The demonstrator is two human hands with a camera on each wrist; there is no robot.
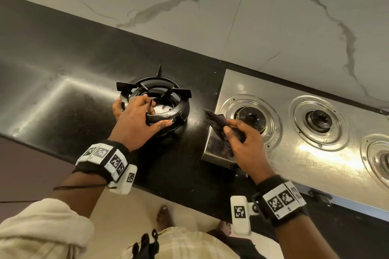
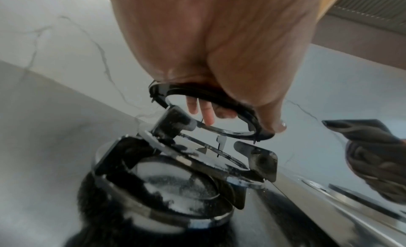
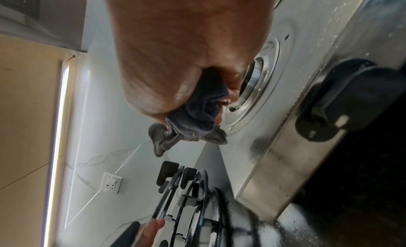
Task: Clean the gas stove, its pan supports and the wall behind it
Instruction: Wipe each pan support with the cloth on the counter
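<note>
Pan supports (image 1: 155, 99) stacked on black counter (image 1: 63, 65), left hand (image 1: 136, 120) gripping top ring; right hand (image 1: 244, 143) clutching dark cloth (image 1: 219, 124) over stove (image 1: 315, 153) corner.

— What sort of place is this?
— A home kitchen. A stainless-steel gas stove (image 1: 305, 149) with round burners (image 1: 251, 119) sits on a polished black countertop (image 1: 63, 82).
— Anything else?
— Marble-look wall tiles (image 1: 210, 6) rise behind the stove, with a white wall socket (image 3: 111, 182) set into them, and a black control knob (image 3: 342, 101) is on the stove's front.
</note>
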